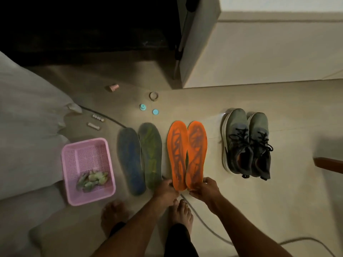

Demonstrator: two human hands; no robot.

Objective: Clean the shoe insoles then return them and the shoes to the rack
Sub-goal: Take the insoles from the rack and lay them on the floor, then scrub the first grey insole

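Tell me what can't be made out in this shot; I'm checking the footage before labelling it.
1. Head view: the heel ends of the orange insoles are covered by the left hand and right hand.
2. The rack is nowhere in frame; the dark area at top left shows nothing.
3. The greenish bundle in the pink basket is too dim to identify.
4. The wooden piece at the right edge is cut off.

We see 2 bare forearms with no sleeves, no watch and no bands, ending in the bare left hand [165,188] and the bare right hand [203,189], neither gloved nor ringed as far as the dim light lets us tell. Below them we see 2 bare feet [181,212] and the dark black trouser legs [178,240] above the ankles.
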